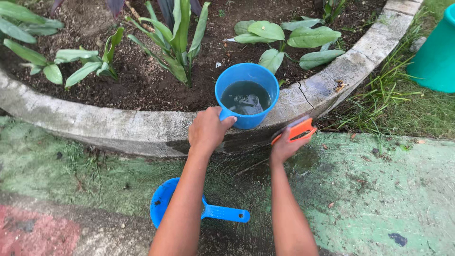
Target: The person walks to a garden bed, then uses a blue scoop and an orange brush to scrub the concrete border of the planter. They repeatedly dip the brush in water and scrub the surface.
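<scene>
My left hand (206,130) grips the handle of a blue dipper (246,95) filled with dark water. The dipper is held against the concrete curb (118,125) of a curved garden bed. My right hand (284,147) holds an orange scrub brush (296,131) against the wet front face of the curb, just right of the dipper. Below my left forearm, a second blue dipper (220,213) lies on the wet ground, partly hidden by the arm.
Green leafy plants (177,42) grow in dark soil behind the curb. A teal bucket (436,57) stands on grass at the upper right. Green-painted pavement (379,189) spreads to the right; a red-painted patch (33,234) is at lower left.
</scene>
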